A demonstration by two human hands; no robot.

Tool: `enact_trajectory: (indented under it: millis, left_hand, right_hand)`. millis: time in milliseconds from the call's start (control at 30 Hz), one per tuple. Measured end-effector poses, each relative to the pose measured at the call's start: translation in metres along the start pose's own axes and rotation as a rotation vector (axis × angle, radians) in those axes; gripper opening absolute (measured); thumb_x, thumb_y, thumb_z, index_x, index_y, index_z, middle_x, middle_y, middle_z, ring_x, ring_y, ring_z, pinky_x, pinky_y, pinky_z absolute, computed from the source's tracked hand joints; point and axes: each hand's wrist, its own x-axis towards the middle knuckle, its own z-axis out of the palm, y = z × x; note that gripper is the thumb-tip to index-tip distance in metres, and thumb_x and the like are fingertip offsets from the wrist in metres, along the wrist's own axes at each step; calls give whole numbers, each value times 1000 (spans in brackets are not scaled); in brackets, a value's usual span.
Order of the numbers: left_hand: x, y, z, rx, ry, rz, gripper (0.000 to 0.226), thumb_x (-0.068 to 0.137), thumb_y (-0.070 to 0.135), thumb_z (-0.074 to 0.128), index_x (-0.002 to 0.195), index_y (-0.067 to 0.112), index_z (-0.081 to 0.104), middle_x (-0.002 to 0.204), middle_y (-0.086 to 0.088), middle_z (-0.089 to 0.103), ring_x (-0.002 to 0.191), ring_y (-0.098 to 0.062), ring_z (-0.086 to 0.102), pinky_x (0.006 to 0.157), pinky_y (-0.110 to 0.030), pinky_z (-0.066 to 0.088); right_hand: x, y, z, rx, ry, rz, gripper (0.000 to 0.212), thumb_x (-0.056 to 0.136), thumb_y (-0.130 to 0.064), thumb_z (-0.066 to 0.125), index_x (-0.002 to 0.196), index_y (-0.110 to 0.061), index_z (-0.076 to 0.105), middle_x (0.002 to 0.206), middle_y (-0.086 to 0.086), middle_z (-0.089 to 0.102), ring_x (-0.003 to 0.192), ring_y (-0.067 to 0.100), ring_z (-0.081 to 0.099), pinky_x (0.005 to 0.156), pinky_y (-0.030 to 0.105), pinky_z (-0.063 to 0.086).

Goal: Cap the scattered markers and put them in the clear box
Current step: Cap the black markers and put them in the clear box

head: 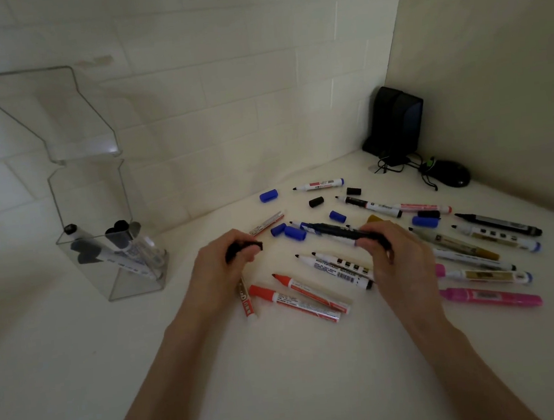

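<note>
The white surface [283, 370] carries the clear box [100, 198] at frame left, with markers standing inside. At centre, the right hand [401, 262] grips a dark marker [334, 230] and the left hand [217, 275] pinches a black cap [243, 247]. Scattered markers [494, 296] lie centre-right.

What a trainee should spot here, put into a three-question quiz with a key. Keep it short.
1. True or false: the left hand grips a black cap.
2. The right hand holds: A) a black marker; B) a red marker; C) a blue cap.
3. Fill in: the markers in the clear box lean with their caps pointing ___.

Key: 1 true; 2 A; 3 up.
</note>
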Motion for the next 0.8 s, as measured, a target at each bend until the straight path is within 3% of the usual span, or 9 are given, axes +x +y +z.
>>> enact_trajectory:
  millis: [133,267,367,500,567,633,733,800]
  left_hand:
    - [0,1,13,281,-102,16,15,93,38,70,107,39,74,101,8,54,92,-9,52,84,-28,44]
    - [4,1,12,449,-147,16,29,93,47,67,121,42,70,111,6,53,105,-15,51,95,-31,42]
    - [2,2,11,314,-136,13,43,98,39,63,139,45,53,111,9,52,104,-10,50,92,-28,42]
    - [-4,-1,2,-68,-124,-34,47,107,5,37,146,31,31,111,2,58,76,-9,52,68,-20,47]
    - [-6,0,1,-124,-157,-34,50,104,-3,45,142,27,33,109,5,66,84,-11,63,74,-21,53]
    - [-5,4,2,-180,-132,-73,38,98,8,65,127,26,47,103,10,75,91,-6,71,81,-20,53]
    - [-3,5,3,-183,-46,-31,19,88,18,79,99,26,65,97,16,77,92,-4,73,78,-29,54]
    - [-3,6,3,-178,-38,33,17,88,15,78,98,27,72,97,19,75,92,-7,72,75,-25,54]
  right_hand:
    - [-1,-4,8,33,28,-2,20,94,-29,61,112,-19,64,101,-5,67,89,9,60,80,24,47]
    - [-1,-4,8,26,19,-9,21,95,-31,59,112,-20,63,102,-5,67,90,7,60,82,25,48]
    - [-2,-7,10,64,15,0,22,94,-31,60,112,-21,64,102,-6,66,91,7,60,83,27,51]
    - [-1,-10,9,145,-5,23,20,94,-24,62,114,-22,65,104,-8,66,92,0,58,81,19,47]
    - [-1,-10,9,163,-45,29,23,96,-23,59,118,-23,64,110,-7,65,98,1,57,87,22,48]
    - [-2,-12,11,177,-77,16,25,98,-20,56,121,-23,64,114,-8,64,104,4,56,90,22,46]
    - [-2,-14,12,186,-112,-18,24,99,-16,55,119,-23,64,110,-9,62,100,3,54,84,10,40]
    - [-3,-15,13,156,-138,-39,25,99,-14,55,119,-25,63,109,-10,60,98,0,52,82,5,38]
